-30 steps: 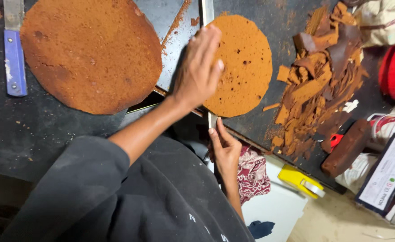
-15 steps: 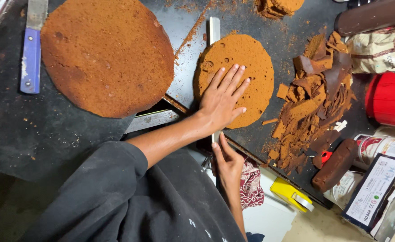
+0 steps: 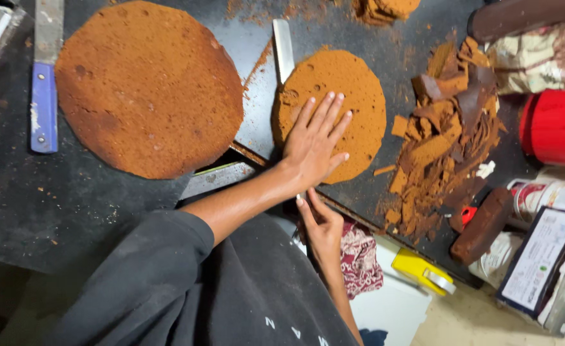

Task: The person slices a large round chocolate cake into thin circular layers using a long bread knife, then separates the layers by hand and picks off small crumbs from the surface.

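at the far left a blue-handled knife (image 3: pixel 44 96) lies flat on the dark table (image 3: pixel 58 205), its blade pointing to the far edge. just right of it rests a large round brown cake layer (image 3: pixel 148 86), crumbly on top. right of that, a long pale knife blade (image 3: pixel 283 48) sticks out from under the far left rim of a smaller round cake layer (image 3: pixel 346 106), with crumbs scattered about it. the left hand (image 3: pixel 314 144) lies flat on the near left part of this smaller layer, palm down, fingers (image 3: pixel 326 112) spread fairly wide and pressing on its top, holding nothing. below it, at the near edge of the table, the right hand (image 3: pixel 321 224) is curled around the hidden handle end of the long knife, which runs in under the layer; the grip itself is partly hidden. near that hand hangs a red patterned cloth (image 3: pixel 359 256). further right a heap of brown cake trimmings (image 3: pixel 446 141) lies just beside the smaller layer. near it, lower down, sits a yellow tape dispenser (image 3: pixel 423 269). at the far right stand a red container (image 3: pixel 558 125) and a dark-edged box (image 3: pixel 542 266).
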